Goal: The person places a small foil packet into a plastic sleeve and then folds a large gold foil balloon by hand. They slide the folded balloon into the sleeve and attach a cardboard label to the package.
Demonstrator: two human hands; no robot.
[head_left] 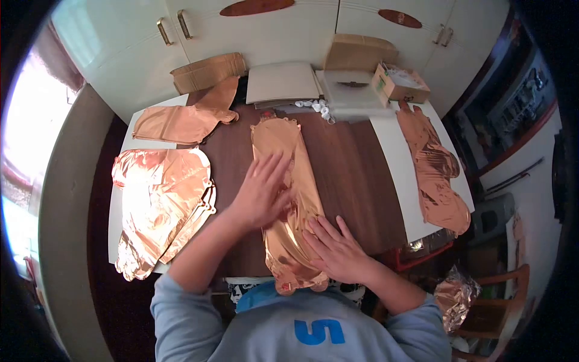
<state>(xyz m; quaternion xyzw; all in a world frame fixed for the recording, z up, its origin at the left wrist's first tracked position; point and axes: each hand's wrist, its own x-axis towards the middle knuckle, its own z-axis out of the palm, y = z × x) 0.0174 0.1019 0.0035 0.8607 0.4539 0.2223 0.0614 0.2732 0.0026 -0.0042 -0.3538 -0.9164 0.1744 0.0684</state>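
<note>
A long, flat rose-gold foil balloon (278, 140) lies lengthwise in front of me, its near end at the table's front edge. My left hand (263, 188) is over its middle, fingers spread and a little blurred; whether the palm touches the foil I cannot tell. Lower down, my right hand (338, 250) rests flat on the balloon's right side with its fingers stretched out. Neither hand grips anything. To the left lies a pile of shiny foil balloons (163, 199), with another flat foil balloon (175, 123) behind it. One more crinkled foil balloon (428, 163) is at the right.
Behind the brown table (356, 175) stand cardboard pieces (208, 71), a stack of pale sheets (280, 83) and a small open box (401, 83). White ribbon pieces (316, 107) lie nearby. A wooden chair (491, 301) with crumpled foil (458, 295) stands at the lower right.
</note>
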